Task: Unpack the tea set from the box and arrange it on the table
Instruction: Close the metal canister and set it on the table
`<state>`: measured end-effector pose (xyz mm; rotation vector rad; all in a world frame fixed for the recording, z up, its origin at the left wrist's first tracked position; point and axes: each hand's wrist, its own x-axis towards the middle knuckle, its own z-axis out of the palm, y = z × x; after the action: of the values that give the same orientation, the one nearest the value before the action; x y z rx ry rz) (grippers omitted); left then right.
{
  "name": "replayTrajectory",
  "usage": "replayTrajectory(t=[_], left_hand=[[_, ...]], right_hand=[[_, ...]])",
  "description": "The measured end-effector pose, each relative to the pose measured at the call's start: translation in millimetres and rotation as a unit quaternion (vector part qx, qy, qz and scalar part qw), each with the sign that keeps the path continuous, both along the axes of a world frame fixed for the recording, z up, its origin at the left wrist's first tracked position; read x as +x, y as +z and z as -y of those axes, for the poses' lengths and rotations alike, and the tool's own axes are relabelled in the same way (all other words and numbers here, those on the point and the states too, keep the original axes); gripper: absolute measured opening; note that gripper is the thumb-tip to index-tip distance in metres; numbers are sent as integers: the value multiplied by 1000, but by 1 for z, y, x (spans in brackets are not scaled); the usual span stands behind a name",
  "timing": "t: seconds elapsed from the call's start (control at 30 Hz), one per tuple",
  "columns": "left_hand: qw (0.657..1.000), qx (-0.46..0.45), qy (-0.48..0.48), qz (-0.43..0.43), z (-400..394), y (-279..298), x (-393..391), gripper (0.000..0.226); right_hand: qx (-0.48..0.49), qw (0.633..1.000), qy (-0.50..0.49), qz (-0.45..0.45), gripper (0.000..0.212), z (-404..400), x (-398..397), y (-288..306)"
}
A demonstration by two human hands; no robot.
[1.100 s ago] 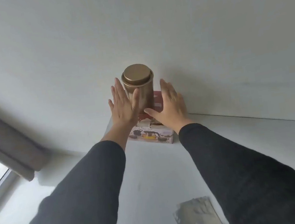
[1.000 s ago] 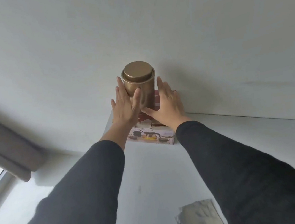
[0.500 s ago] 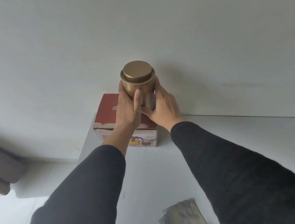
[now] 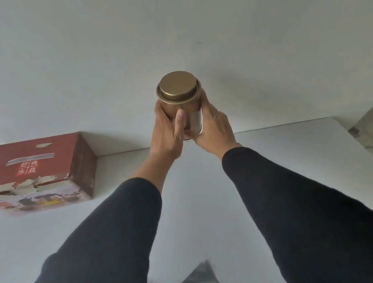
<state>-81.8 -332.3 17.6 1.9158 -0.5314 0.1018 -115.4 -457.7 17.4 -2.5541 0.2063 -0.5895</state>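
Two hands, left hand (image 4: pixel 165 136) and right hand (image 4: pixel 214 128), grasp the lidded gold tin (image 4: pixel 181 104).

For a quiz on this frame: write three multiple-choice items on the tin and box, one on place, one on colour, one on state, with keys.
1. Where is the box relative to the tin?
A. To its left, on the table
B. Under it
C. To its right

2. What colour is the tin?
A. Blue
B. Gold-bronze
C. White

3. How is the tin held?
A. By the left hand alone
B. It stands untouched on the box
C. By both hands around its body, lid on

Answers:
1. A: the box sits on the table against the wall, left of the tin and apart from it.
2. B: its body and lid are a metallic gold-bronze.
3. C: the left hand and right hand wrap its sides, and the lid is seated on top.
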Motion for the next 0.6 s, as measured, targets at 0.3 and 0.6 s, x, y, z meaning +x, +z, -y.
replayTrajectory(t=[0.3,0.6], left_hand=[[998,27,-52,-34,199,-58,-47,66],[993,72,-85,-38,280,-99,-45,71]], right_hand=[[85,993,-37,-76,107,198,-60,-49],[195,976,-59,-72,101,274,-57,-103]])
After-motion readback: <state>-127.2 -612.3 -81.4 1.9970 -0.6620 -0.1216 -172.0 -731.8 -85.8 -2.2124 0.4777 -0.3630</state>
